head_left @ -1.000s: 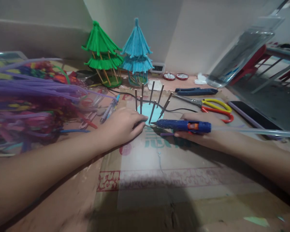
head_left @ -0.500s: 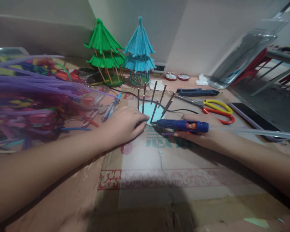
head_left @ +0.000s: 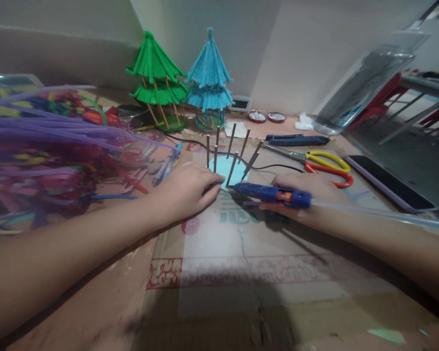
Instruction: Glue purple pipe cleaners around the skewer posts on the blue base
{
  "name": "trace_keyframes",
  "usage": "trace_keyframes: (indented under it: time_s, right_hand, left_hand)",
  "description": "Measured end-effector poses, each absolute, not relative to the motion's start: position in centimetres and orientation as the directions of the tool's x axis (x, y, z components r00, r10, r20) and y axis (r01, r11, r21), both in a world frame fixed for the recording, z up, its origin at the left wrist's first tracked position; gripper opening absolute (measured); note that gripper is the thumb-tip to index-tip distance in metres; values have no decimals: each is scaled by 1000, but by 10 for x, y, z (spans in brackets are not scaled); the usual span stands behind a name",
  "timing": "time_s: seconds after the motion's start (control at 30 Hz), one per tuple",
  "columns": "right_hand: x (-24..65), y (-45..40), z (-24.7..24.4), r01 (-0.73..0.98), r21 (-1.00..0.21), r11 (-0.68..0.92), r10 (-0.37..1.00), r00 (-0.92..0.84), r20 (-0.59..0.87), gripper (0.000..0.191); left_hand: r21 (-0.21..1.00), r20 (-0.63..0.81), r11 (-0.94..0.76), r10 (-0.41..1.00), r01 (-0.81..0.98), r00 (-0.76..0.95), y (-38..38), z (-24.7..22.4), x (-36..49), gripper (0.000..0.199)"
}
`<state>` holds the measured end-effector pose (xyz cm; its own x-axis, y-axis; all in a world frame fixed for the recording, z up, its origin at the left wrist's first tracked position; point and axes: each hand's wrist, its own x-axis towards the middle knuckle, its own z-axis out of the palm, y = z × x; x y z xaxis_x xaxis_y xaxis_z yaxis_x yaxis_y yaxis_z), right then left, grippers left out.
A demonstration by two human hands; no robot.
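A light blue disc [head_left: 222,164] lies on the cardboard, with several thin brown sticks [head_left: 232,169] standing up around its rim, some leaning. My left hand [head_left: 188,192] has thumb and fingers closed at the disc's near left edge; the fingertips partly cover that edge. In my right hand [head_left: 309,192] is a blue glue gun [head_left: 261,191], held sideways. Its nozzle is at the foot of the nearest stick, by the disc's front edge. A clear glue stick [head_left: 354,210] sticks out of the gun's back end.
Green [head_left: 155,73] and blue [head_left: 209,78] pagoda models stand at the back. Purple pipe cleaners [head_left: 51,126] crowd the left. To the right are scissors [head_left: 327,161], a dark blue tool [head_left: 296,140], a phone [head_left: 388,183] and a large clear bottle [head_left: 366,83]. A black cord [head_left: 278,165] runs behind the disc.
The glue gun's back end has dipped and shifted slightly left with my right hand, while its nozzle stays near the same stick. My left hand keeps its place at the disc.
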<state>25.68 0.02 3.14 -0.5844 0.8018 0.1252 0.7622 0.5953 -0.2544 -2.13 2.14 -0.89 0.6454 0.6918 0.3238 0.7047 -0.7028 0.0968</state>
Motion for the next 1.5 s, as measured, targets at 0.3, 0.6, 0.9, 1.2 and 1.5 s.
trace_keyframes:
  time_s: [0.3, 0.6, 0.9, 1.2, 1.5]
  right_hand:
    - [259, 2, 27, 763, -195, 616, 788, -602, 128, 41]
    - [259, -2, 34, 704, -272, 656, 750, -647, 134, 29]
    - [267, -8, 35, 434, -795, 424, 849, -497, 181, 44]
    - [285, 11, 63, 369, -817, 444, 896, -205, 394, 46]
    - [292, 104, 74, 604, -749, 273, 962, -164, 219, 35]
  left_hand:
    - [87, 356, -710, 678, 699, 644, 22, -12, -22, 31]
    - [98, 330, -701, 692, 706, 642, 22, -9, -21, 31]
    - [108, 396, -731, 653, 673, 646, 22, -17, -24, 33]
    - [66, 503, -752, 593, 656, 629, 24, -12, -21, 32]
    - [94, 408, -725, 653, 682, 638, 20, -12, -20, 32]
